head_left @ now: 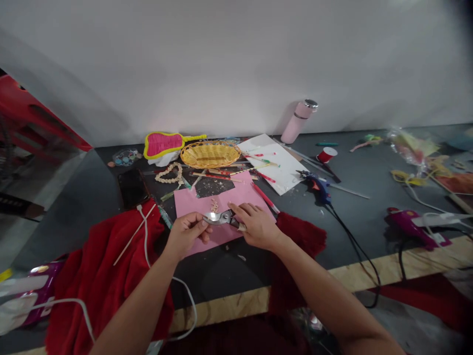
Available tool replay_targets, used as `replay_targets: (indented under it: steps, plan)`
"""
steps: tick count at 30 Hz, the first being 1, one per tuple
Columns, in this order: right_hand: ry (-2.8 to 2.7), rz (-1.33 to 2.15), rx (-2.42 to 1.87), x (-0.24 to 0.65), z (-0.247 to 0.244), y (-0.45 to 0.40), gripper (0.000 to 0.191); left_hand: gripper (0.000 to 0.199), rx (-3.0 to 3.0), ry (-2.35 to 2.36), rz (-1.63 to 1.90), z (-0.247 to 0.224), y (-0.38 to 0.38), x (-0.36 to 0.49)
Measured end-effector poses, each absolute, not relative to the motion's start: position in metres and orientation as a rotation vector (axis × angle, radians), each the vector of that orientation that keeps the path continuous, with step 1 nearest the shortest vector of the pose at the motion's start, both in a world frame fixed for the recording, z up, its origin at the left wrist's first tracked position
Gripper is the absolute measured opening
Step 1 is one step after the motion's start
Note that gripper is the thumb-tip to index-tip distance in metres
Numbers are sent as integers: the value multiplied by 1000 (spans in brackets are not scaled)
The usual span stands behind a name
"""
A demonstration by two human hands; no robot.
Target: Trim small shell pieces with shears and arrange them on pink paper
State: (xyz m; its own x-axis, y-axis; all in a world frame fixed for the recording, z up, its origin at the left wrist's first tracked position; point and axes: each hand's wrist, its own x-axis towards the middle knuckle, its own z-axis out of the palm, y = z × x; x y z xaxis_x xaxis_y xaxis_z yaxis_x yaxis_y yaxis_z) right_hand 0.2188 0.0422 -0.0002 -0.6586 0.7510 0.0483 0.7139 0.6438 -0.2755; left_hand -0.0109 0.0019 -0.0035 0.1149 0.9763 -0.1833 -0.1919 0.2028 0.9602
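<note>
Two bare forearms (142, 305) cross a dark grey tabletop (218, 276) before one pale grey wall (221, 64). Above one pink paper sheet (192, 203), the right hand (256, 226) grips one pair of silver-bladed shears (217, 217); the left hand (189, 233) pinches narrowly by their tip, holding what I cannot tell. One oval yellow wicker basket (210, 157) sits behind.

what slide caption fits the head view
Over pink paper, the right hand holds pruning shears, the left hand by their blades.
</note>
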Motion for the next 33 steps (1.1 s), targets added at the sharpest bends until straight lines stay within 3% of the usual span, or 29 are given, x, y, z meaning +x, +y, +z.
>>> replay_targets:
  steps: [12, 26, 33]
  plan:
    - [-2690, 366, -1210, 218, 0, 41, 66, 19, 1045, 1108, 1137, -4, 2, -8]
    - [-2653, 441, -1389, 206, 2, 31, 50, 21, 1064, 1158, 1174, -4, 0, -9]
    - [-2619, 363, -1372, 208, -3, 36, 55, 17, 1074, 1161, 1201, -7, 3, -7]
